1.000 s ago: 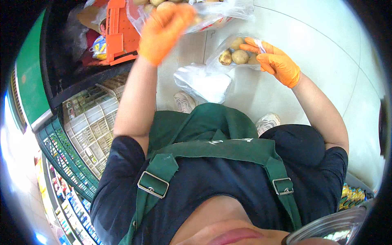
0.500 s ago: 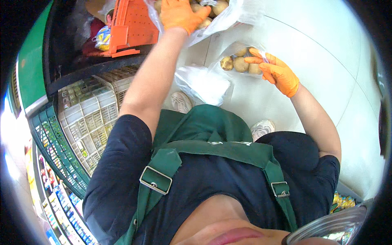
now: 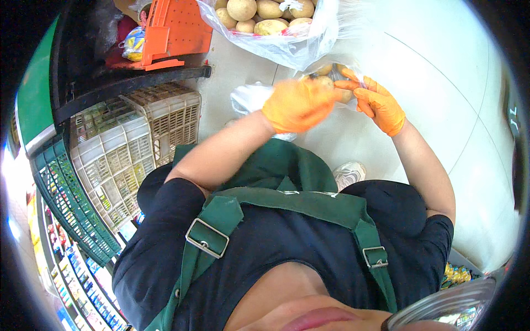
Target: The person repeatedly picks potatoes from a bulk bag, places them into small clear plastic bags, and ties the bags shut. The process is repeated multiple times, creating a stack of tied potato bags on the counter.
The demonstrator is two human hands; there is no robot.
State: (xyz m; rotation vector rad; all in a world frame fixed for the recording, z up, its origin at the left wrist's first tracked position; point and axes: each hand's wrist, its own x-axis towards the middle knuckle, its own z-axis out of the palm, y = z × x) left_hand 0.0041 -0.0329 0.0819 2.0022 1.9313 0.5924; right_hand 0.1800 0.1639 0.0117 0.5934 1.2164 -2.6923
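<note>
In an orange glove, my right hand point(image 3: 380, 105) grips the edge of a small clear plastic bag point(image 3: 358, 71) with several potatoes point(image 3: 324, 70) in it. My left hand point(image 3: 303, 106), gloved the same way, is at the near left side of this bag. Its fingers are smeared by motion, so what they hold, if anything, is unclear. Beyond both hands, a large open plastic bag point(image 3: 292, 49) full of potatoes point(image 3: 269, 26) stands at the top of the view. A white plastic bag point(image 3: 248, 98) lies on the floor, partly behind my left hand.
On the left, an orange crate point(image 3: 179, 33) rests on a black shelf point(image 3: 138, 85). Below it are beige plastic crates point(image 3: 174, 118) and a green crate point(image 3: 74, 204). Pale floor tiles point(image 3: 441, 132) extend to the right, and my shoe point(image 3: 350, 173) shows below the hands.
My left hand has come out of the large bag of potatoes and moved down and right to the small bag. My right hand stays nearly in place, still gripping the small bag.
</note>
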